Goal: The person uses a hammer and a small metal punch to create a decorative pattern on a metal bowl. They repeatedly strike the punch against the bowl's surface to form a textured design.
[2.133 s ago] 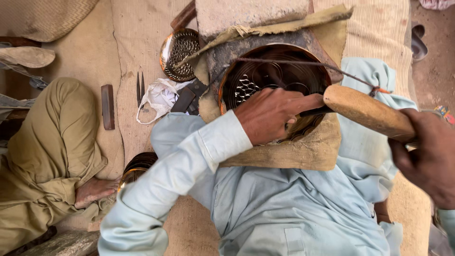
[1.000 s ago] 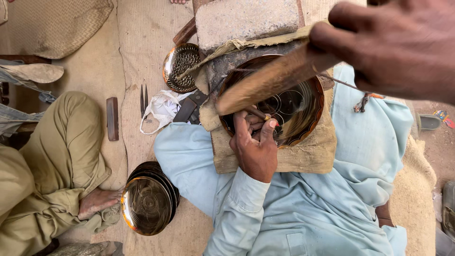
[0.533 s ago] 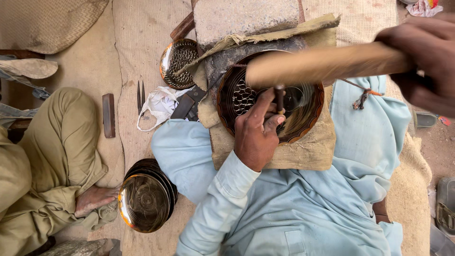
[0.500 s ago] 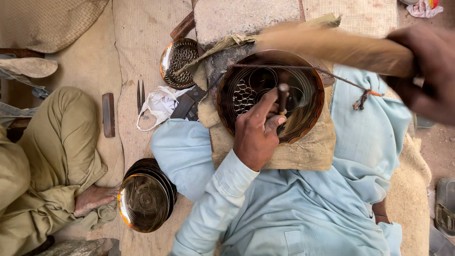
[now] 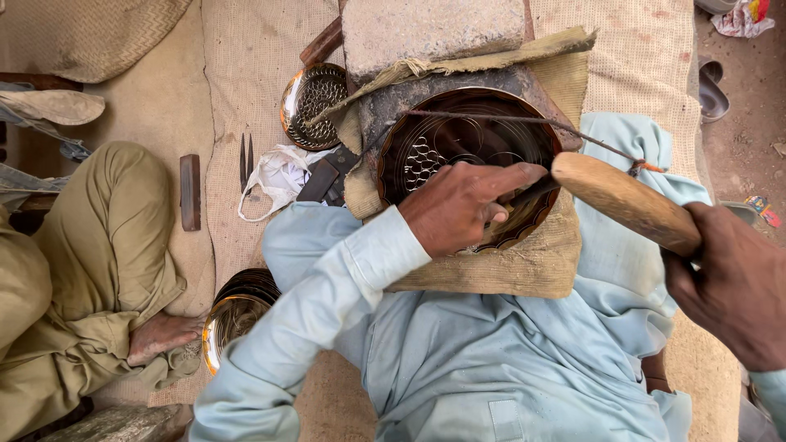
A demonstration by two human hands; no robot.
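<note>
Our left hand pinches a thin metal punch, its long axis lying sideways over the brass plate just beneath. Our right hand grips the wooden mallet, whose head points at the punch, just beside its end.

Three metal plates, one wooden mallet, one stone block

Wooden mallet lowered; grip on punch shifted.
The right hand brought the pale rounded wooden mallet down from above the round engraved brass plate to its right rim, while the left hand flattened, forefinger extended, over the thin dark metal punch.
</note>
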